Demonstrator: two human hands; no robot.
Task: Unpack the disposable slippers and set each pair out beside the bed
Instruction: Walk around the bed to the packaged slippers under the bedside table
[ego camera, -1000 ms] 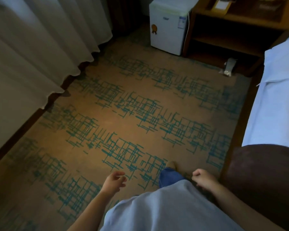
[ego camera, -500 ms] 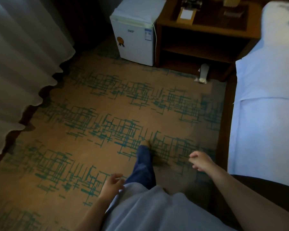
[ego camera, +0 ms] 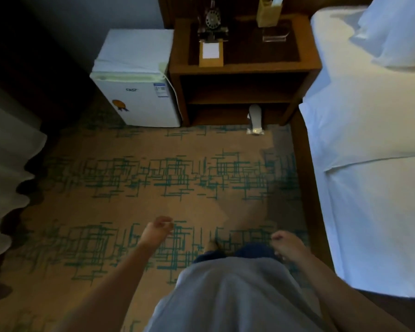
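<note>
Carpet (ego camera: 134, 149) runs to the nightstand (ego camera: 244, 68), where the slipper pack (ego camera: 255, 119) lies at its foot near the bed (ego camera: 369, 164), well ahead of your loosely curled, empty left hand (ego camera: 157, 230) and right hand (ego camera: 285, 243), so dim light could spoil your grip.

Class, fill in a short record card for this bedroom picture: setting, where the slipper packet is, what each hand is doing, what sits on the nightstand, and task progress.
setting: carpeted floor beside a bed
slipper packet: still wrapped, leaning at the foot of the nightstand, lower end on the carpet
left hand: loosely curled, holding nothing
right hand: loosely curled, holding nothing
on nightstand: telephone, notepad
left of nightstand: small white fridge
task progress: packet not yet picked up
</note>
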